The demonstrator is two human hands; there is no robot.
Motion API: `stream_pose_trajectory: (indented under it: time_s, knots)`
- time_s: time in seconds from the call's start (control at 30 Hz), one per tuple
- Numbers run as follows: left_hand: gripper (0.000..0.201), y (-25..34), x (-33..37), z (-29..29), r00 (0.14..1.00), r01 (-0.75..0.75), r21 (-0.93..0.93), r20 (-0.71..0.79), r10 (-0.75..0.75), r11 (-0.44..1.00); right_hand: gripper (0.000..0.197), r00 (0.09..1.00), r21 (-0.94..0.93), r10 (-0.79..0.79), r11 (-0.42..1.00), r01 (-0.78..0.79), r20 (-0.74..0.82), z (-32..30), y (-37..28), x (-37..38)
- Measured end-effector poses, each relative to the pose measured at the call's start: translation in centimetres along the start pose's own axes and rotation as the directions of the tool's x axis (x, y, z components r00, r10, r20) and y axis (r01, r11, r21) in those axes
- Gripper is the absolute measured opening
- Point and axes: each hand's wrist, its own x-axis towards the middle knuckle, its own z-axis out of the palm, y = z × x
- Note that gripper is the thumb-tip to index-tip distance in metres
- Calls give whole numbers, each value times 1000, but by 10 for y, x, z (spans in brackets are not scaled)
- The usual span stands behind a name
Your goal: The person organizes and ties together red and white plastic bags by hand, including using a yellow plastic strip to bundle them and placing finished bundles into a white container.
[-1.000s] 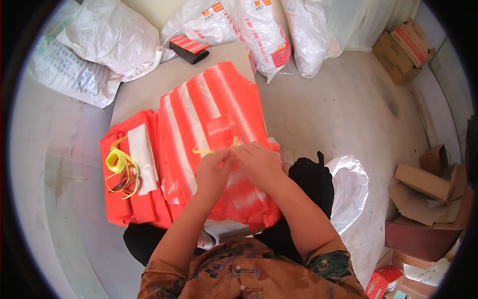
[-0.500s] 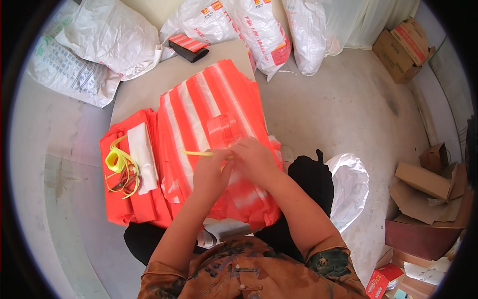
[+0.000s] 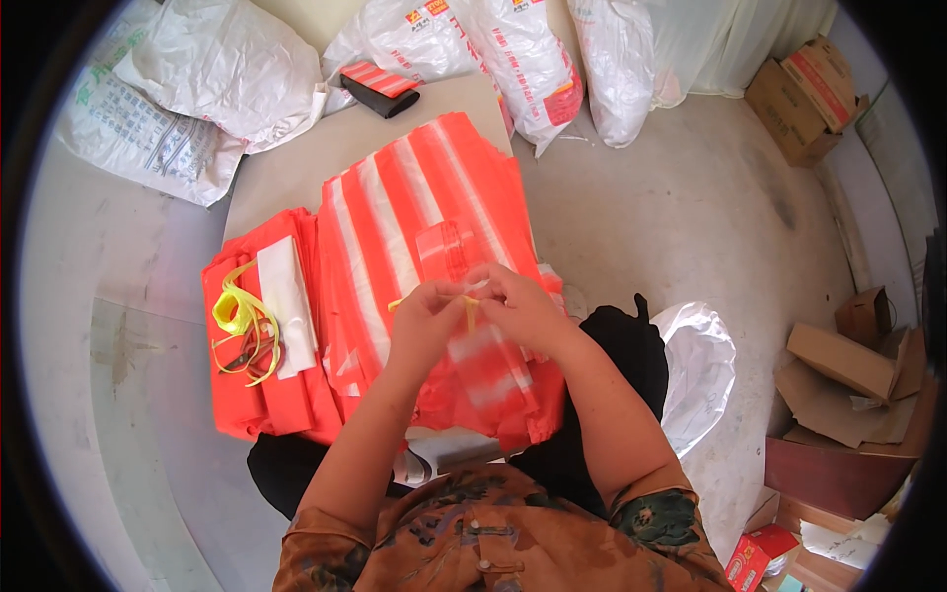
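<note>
My left hand (image 3: 426, 314) and my right hand (image 3: 521, 312) meet over a stack of red-and-white striped plastic sheets (image 3: 380, 222), perhaps bags. Both are closed, fingertips pinched on a thin yellow strip (image 3: 471, 314). One short end of the strip pokes out left of my left hand, and another part hangs between the hands. Below them, a gathered striped piece looks smeared by motion. Folded red plastic (image 3: 237, 405) lies to the left, bearing a loose roll of yellow strip (image 3: 233, 312), red-handled scissors partly under its loops, and a folded white piece (image 3: 284, 301).
A black-and-striped roll (image 3: 381, 91) rests at the table's (image 3: 296, 163) far end. Full white sacks (image 3: 227, 74) stand behind it. An open white bag (image 3: 698, 365) is on the floor by my right knee. Cardboard boxes (image 3: 838, 360) sit at the right.
My hands have drawn slightly apart at the wrists, fingertips still together. The yellow end left of my left hand shows shorter, and more strip hangs between the hands. The view has shifted slightly.
</note>
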Motion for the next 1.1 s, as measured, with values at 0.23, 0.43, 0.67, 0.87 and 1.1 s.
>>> stream_pose_trajectory:
  time_s: [0.23, 0.43, 0.67, 0.87, 1.1]
  knots:
    - [14, -8, 7, -3, 992, 114, -276, 91, -92, 954, 20, 878, -698, -478, 635, 332, -17, 9, 2, -5]
    - [20, -19, 7, -6, 999, -24, -103, 30, 27, 994, 12, 862, -698, -506, 629, 341, -35, 3, 5, -6]
    - [17, -32, 3, -19, 932, -224, 649, -75, 354, 727, 19, 966, -548, -151, 836, 12, -210, -18, 13, -14]
    - [13, -33, 0, -20, 917, -304, 634, -8, 398, 711, 25, 970, -478, -44, 875, -78, -238, -24, 14, -12]
    - [16, -31, 1, -16, 925, -302, 658, 28, 379, 689, 23, 982, -34, 105, 993, -111, -156, -8, -1, -6]
